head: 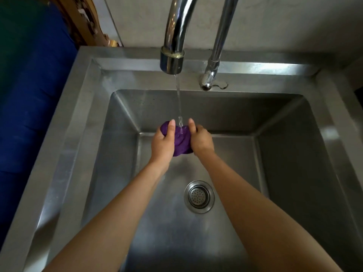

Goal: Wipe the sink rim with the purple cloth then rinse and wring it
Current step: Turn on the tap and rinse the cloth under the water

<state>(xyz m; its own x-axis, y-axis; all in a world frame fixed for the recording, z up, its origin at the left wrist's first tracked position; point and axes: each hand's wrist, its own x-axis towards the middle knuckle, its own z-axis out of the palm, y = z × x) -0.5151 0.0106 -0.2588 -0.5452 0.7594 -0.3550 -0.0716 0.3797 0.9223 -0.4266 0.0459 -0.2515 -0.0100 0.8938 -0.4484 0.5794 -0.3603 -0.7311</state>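
Two hands hold the purple cloth [181,141] bunched between them: the left hand [163,143] curls round its left side with the thumb lying up along the fabric, and the right hand [200,139] curls round its right side, thumb raised at the top edge. The cloth sits in the air above the basin, gathered into a tight wad with folds showing between the palms, its lower end hanging just below them. Straight down onto the top of the wad falls a thin stream of water [178,101], landing between the two thumbs. Above the grip, the stream comes from the mouth of a thick chrome faucet [172,55]; to the right of that stands a thinner second tap [213,61], near the back rim. Around everything lies the steel sink [82,99], its rim running along the far side and down the left. Below the hands, toward the person, the round drain strainer [199,196] sits in the basin floor between the two bare forearms.
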